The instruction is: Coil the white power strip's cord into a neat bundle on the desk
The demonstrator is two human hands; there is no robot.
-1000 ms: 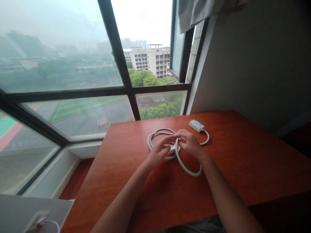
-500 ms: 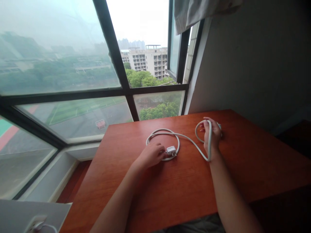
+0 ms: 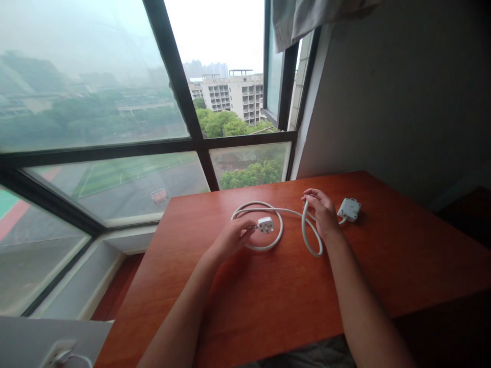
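Note:
A white plug (image 3: pixel 266 225) with its pins showing points away from my left hand (image 3: pixel 235 236), whose thumb and fingers pinch it at the cord end. The white cable (image 3: pixel 283 225) makes a wide loop on the table around the plug, then runs right. My right hand (image 3: pixel 321 208) is closed on a stretch of that cable, and a smaller loop hangs below its fingers. Just right of this hand lies a white power strip (image 3: pixel 349 209), joined to the cable; only its end face and part of its side show.
The reddish-brown wooden table (image 3: pixel 268 296) spans the view beneath both hands. Behind it stands a dark-framed window (image 3: pixel 245 140), with a grey wall (image 3: pixel 383 102) to the right. A wall socket (image 3: pixel 59 352) with a plugged-in lead sits at the lower left.
My right hand has moved left with the cable, uncovering the power strip. My left hand has shifted slightly up and left, turning the plug so its pins face more towards me.

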